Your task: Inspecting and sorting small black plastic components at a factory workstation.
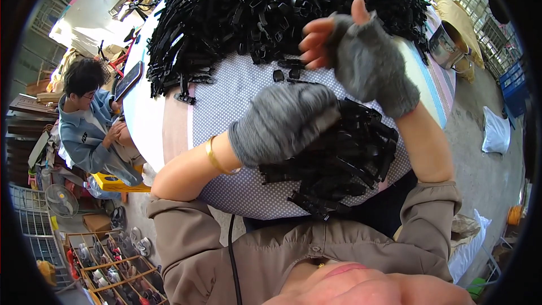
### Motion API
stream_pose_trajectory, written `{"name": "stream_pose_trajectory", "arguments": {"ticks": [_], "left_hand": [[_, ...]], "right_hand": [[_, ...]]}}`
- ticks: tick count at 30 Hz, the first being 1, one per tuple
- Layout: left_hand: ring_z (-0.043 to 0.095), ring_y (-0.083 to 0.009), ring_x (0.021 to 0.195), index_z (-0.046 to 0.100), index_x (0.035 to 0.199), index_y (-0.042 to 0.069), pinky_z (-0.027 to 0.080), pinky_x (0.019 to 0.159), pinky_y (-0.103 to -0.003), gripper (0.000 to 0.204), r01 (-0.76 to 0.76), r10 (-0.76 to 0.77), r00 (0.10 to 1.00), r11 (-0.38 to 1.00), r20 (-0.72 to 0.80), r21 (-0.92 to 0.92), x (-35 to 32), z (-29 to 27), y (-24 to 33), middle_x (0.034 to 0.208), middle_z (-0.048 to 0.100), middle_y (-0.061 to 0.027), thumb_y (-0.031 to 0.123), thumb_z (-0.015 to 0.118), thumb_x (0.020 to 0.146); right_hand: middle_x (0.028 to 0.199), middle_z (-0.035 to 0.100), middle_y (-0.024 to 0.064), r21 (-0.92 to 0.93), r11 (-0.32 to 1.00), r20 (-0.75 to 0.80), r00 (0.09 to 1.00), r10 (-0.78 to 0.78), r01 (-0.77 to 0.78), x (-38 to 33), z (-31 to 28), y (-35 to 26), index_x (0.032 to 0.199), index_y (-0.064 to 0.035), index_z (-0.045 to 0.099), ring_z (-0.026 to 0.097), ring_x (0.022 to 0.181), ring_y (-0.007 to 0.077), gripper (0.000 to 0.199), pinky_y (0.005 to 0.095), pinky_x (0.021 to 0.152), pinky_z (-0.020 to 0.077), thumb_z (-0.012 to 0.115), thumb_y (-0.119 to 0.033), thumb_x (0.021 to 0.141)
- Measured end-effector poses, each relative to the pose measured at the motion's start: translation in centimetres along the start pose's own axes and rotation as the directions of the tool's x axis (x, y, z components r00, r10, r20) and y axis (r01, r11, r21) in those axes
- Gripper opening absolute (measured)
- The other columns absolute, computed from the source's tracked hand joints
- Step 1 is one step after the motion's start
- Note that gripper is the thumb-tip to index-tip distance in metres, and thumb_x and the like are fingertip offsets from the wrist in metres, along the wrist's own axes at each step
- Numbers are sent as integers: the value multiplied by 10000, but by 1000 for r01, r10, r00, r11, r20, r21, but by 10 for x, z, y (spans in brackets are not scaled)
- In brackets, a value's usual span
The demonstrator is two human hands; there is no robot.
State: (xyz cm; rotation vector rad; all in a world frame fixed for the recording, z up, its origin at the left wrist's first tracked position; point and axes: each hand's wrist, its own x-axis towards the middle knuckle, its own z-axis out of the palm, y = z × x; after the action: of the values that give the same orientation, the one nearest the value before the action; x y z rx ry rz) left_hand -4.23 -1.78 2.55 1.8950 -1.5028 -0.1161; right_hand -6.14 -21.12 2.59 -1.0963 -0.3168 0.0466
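Note:
My left hand (285, 121), in a grey knitted fingerless glove, is closed above the near heap of black plastic pieces (353, 155). Its fingers curl out of sight, so anything inside the fist is hidden. My right hand (355, 53), gloved the same way, is raised further off with the thumb up and bare fingertips spread, slightly blurred. Nothing shows in it. Beyond both hands rises a large pile of black plastic clip-like parts (271, 14). A few loose black pieces (288, 73) lie on the dotted cloth (220, 107) between the two heaps.
Left of the table a person (93, 118) sits beside a tablet-like device (129, 81) lying at the edge. A metal pot (443, 48) stands at the right rim. A white sack (495, 130) and blue crate (515, 87) are on the floor right; a shoe rack (116, 271) is lower left.

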Motion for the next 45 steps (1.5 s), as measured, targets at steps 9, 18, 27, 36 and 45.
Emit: {"name": "stream_pose_trajectory", "arguments": {"ticks": [9,18,27,36,45], "left_hand": [[639,-208,773,627,1021,28,515,634,-284,397,-189,193,981,976,36,-107,-3,-19,-1,948,602,-101,331,692,774],[534,-71,679,645,1018,30,462,612,-209,294,528,-614,785,730,-78,-433,2,-29,-60,804,636,-25,272,628,852],[594,-97,654,566,1082,13,474,531,-196,277,234,-530,837,573,-137,-786,2,-31,-63,869,656,-76,228,500,921],[475,-25,514,571,1156,21,391,461,-154,314,420,-534,845,656,8,-628,-3,-32,-56,735,636,-28,188,561,890],[456,-10,532,596,1132,35,372,460,-148,337,426,-486,874,764,1,-484,-1,-25,-47,693,573,18,262,577,884]], "right_hand": [[877,612,88,-914,-172,393,907,-152,367,18,-22,40,900,-57,627,602,783,234,142,322,717,507,609,-167,814],[844,607,72,-988,136,39,962,-270,78,17,-12,40,936,-33,599,610,749,162,198,292,644,516,673,-101,766],[853,645,98,-882,471,-64,985,-163,20,28,-6,44,922,-63,647,630,744,223,169,311,688,523,617,-189,813],[866,578,101,-976,-187,116,993,1,114,23,-7,49,934,-41,578,598,818,249,188,351,746,494,606,-188,821],[717,581,5,-752,659,-78,993,-93,3,9,-2,19,949,-30,601,536,644,62,159,215,588,473,566,-173,889]]}}
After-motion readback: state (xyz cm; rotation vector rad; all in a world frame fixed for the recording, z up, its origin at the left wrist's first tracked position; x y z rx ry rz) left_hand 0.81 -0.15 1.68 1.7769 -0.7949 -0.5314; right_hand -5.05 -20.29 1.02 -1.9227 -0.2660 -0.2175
